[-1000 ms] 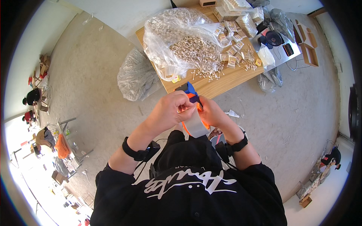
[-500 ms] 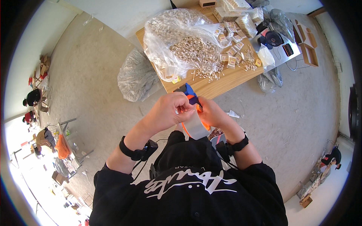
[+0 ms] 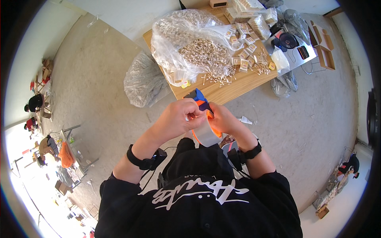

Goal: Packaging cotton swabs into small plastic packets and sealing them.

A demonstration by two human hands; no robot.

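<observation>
A blue and orange tape dispenser with a roll of clear tape is held close to my chest, just in front of the wooden table. My left hand grips it from the left, fingers curled over the top. From the right, my right hand holds the same dispenser, partly covering the orange frame. Both wrists wear black bands.
On the table lie a big clear bag of small wooden sticks, loose sticks, several small packed boxes and a white bag. A second clear bag sits on the concrete floor at left. Other people work far left.
Both hands stay together on the tape dispenser in nearly the same spot; the fingers have only shifted slightly on it.
</observation>
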